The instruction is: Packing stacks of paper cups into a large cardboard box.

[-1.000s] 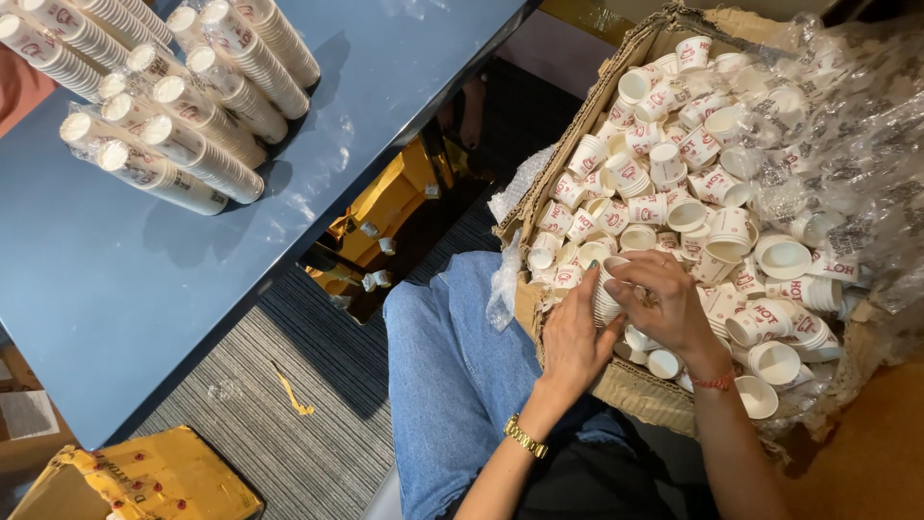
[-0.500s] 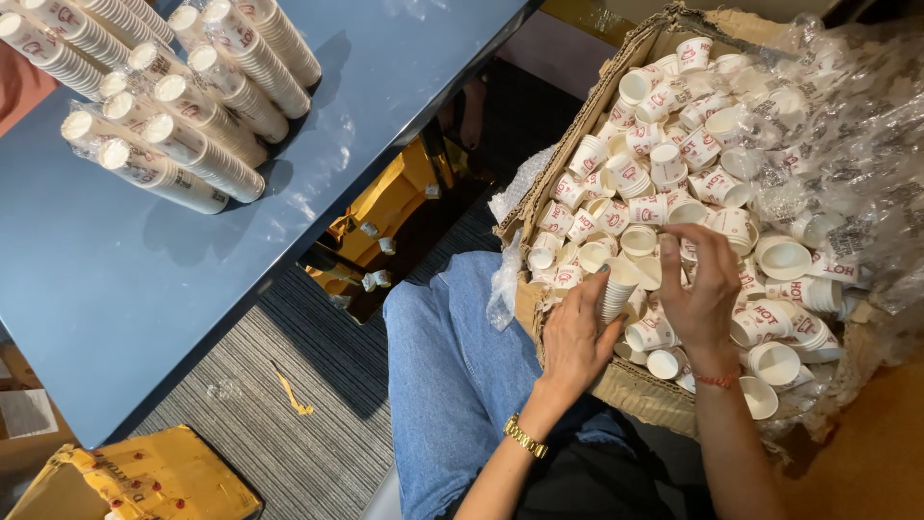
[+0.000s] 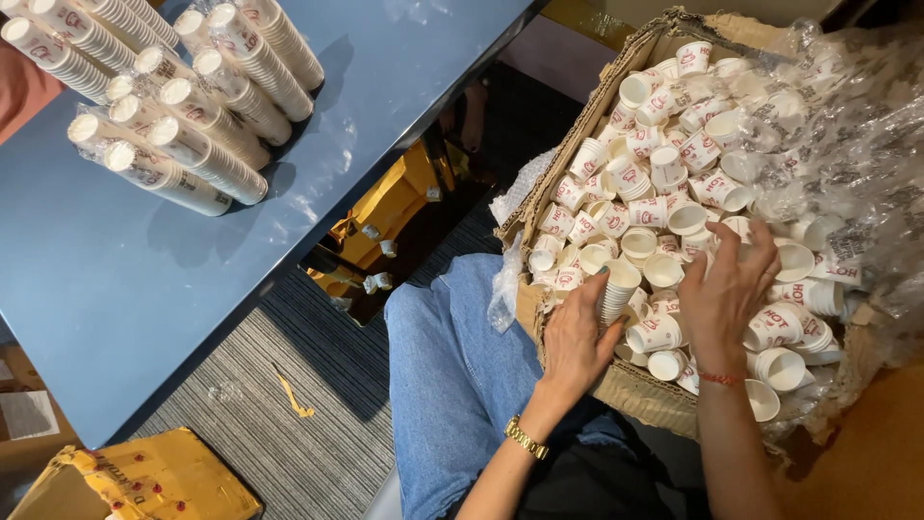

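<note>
**Both hands among loose paper cups in a cardboard box**

At the right of the frame an open cardboard box (image 3: 630, 385) rests on the person's lap, lined with crinkled clear plastic (image 3: 847, 125) and filled with small white paper cups (image 3: 664, 164) bearing red print, lying loose at all angles.

The left hand (image 3: 577, 337), lower centre, is wrapped around a short nested stack of cups (image 3: 616, 294) at the near edge of the box; the fingers curl against the stack's side and hold it roughly upright, rim upward. A gold-coloured watch (image 3: 525, 438) sits on that wrist.

The right hand (image 3: 727, 289), just to the right of the stack, lies palm down on the loose cups with its fingers spread wide and closed on nothing. A thin red thread (image 3: 722, 378) circles its wrist. The two hands are near each other but not touching.

Below the box, blue jeans (image 3: 452, 376) cover the person's legs at lower centre.

The upper left of the frame is taken up by a blue worktop (image 3: 144, 289). On it, at the top left corner, lie long sleeves of stacked cups (image 3: 183, 125) wrapped in clear film, side by side. Under the worktop's edge a yellow object (image 3: 385, 207) stands on striped grey carpet (image 3: 269, 424). A yellow cardboard carton (image 3: 144, 481) sits in the lower left corner.
</note>
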